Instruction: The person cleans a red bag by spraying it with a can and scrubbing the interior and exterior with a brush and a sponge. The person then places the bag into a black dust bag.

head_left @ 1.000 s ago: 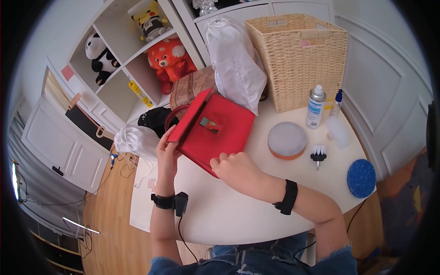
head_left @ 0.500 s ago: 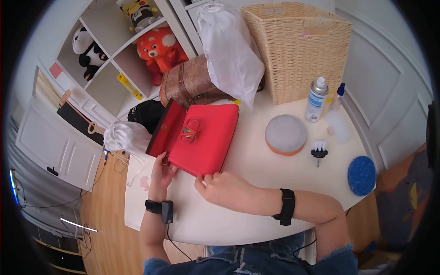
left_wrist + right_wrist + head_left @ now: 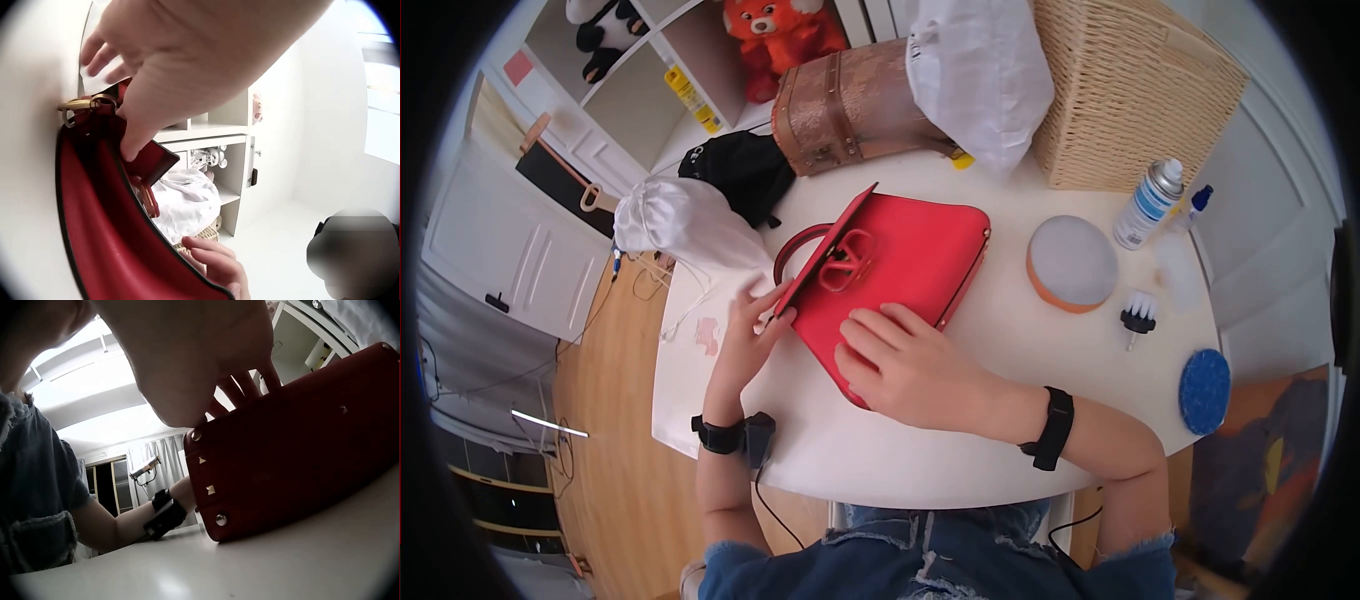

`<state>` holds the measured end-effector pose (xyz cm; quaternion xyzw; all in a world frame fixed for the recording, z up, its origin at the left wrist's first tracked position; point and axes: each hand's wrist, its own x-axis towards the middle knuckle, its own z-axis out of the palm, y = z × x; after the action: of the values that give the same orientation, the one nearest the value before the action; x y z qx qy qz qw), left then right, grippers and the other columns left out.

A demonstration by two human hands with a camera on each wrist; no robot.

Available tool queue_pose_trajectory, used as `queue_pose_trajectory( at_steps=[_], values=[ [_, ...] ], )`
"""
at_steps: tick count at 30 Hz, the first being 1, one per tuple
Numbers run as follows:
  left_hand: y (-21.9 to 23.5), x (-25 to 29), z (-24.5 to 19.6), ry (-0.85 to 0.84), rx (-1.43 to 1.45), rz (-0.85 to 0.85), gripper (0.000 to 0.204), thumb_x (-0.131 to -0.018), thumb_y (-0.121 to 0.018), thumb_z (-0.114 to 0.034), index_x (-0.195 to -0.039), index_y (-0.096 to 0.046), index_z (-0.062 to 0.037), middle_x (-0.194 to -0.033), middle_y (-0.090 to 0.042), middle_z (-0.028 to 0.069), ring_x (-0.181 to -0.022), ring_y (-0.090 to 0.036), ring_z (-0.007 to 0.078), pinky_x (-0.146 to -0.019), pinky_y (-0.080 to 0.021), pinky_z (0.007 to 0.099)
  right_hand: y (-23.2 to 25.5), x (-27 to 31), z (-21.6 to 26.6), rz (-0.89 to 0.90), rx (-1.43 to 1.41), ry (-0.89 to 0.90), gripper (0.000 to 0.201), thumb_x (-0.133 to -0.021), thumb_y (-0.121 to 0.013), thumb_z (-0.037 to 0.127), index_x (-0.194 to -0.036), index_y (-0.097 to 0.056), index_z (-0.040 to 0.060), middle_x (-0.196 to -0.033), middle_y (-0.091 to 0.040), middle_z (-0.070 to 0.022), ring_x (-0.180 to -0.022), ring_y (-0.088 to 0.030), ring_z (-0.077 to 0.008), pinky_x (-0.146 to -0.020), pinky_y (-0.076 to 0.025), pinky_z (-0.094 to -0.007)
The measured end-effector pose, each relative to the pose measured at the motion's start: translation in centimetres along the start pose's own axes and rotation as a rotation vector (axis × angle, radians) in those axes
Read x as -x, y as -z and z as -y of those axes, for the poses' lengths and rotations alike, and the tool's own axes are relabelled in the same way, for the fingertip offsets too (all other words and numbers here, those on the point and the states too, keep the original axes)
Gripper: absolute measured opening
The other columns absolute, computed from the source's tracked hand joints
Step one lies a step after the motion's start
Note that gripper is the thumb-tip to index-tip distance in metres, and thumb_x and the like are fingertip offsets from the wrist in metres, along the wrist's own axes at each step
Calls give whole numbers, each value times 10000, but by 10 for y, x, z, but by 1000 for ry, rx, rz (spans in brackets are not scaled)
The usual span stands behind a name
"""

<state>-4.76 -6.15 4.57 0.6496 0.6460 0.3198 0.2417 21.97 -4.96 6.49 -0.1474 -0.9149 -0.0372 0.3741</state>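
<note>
A red handbag (image 3: 920,245) lies on the white table, front face up, with a red logo clasp (image 3: 846,262) and an arched handle (image 3: 788,255). Its dark-edged flap (image 3: 828,250) stands partly raised. At the flap's near corner, my left hand (image 3: 745,340) holds the edge between thumb and fingers. The left wrist view shows its thumb against the bag's opening, close to a gold ring (image 3: 78,105). My right hand (image 3: 915,365) rests on the bag's front near the bottom edge, fingers slightly bent. Metal studs (image 3: 220,520) dot the bag's base in the right wrist view.
Right of the bag are a grey-and-orange round pad (image 3: 1072,262), a brush head (image 3: 1138,315), a spray can (image 3: 1148,205) and a blue scrub pad (image 3: 1205,390). Behind stand a brown bag (image 3: 845,110), a white dust bag (image 3: 985,80) and a wicker basket (image 3: 1135,95).
The flap, laid wide back half a second ago, has swung up towards the front. My right hand has moved from the bag's bottom edge onto its front. The head view has shifted.
</note>
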Motion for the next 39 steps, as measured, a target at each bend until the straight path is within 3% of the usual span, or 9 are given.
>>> queue_pose_trajectory(
  at_steps=[1,3,5,11,13,19,29,32,39],
  values=[
    [1,1,1,-210,-419,-120,499,-858,-658,-129,-1337,-532,-75,-1254,-580,127,-1035,-563,204,-957,-436,378,-1,0,-1,11,-40,-28,215,-780,-594,167,-912,-609,-3,-1006,-581,-146,-965,-535,-269,-870,-433,-384],
    [1,-2,-5,-197,-322,-156,548,-806,-697,-109,-1331,-542,-79,-1312,-532,156,-1096,-538,235,-1000,-400,358,0,1,-2,28,-131,-58,209,-795,-618,188,-878,-616,-4,-950,-586,-139,-939,-542,-272,-868,-430,-385],
    [1,-10,-17,-240,29,-24,520,-844,-651,-59,-1347,-517,-69,-1336,-520,107,-1168,-507,194,-1012,-395,369,2,4,-3,221,-223,-125,278,-808,-653,204,-979,-626,-14,-1057,-611,-172,-1033,-565,-306,-947,-423,-428],
    [-9,-22,-32,-176,198,-49,485,-890,-462,106,-1345,-512,-55,-1212,-623,131,-1074,-617,241,-892,-493,307,5,-3,-9,193,-255,-156,194,-757,-712,222,-806,-656,43,-830,-614,-68,-770,-593,-228,-709,-484,-342],
    [-6,-20,-38,-402,-173,-45,575,-786,-507,144,-1315,-542,-78,-1275,-582,167,-1124,-591,326,-966,-467,355,4,-1,-10,115,-268,-164,207,-769,-680,248,-683,-609,74,-709,-543,-50,-698,-553,-216,-616,-463,-351],
    [-8,-17,-39,-488,-494,-54,586,-767,-498,131,-1287,-578,-125,-1340,-533,134,-1219,-516,336,-1061,-396,417,5,-3,-11,107,-277,-166,207,-765,-697,241,-678,-602,78,-688,-536,-37,-664,-558,-198,-520,-468,-330],
    [-2,-20,-36,-524,-481,127,552,-742,-522,105,-1263,-583,-65,-1358,-520,126,-1248,-494,332,-981,-474,387,7,-5,-14,134,-276,-174,203,-773,-701,239,-697,-600,81,-705,-541,-33,-678,-562,-200,-519,-466,-329],
    [3,-19,-39,-477,-321,184,553,-722,-572,78,-1258,-587,-59,-1366,-511,134,-1262,-478,337,-1008,-452,399,10,-6,-19,246,-327,-233,176,-765,-716,202,-840,-685,47,-847,-647,-58,-755,-624,-216,-606,-520,-316],
    [10,-16,-40,-484,-248,314,459,-810,-699,-168,-1231,-600,-15,-1339,-525,182,-1248,-487,354,-1046,-407,371,11,-5,-19,266,-430,-268,179,-776,-709,170,-886,-678,32,-913,-640,-83,-817,-625,-245,-700,-526,-332]
  ],
)
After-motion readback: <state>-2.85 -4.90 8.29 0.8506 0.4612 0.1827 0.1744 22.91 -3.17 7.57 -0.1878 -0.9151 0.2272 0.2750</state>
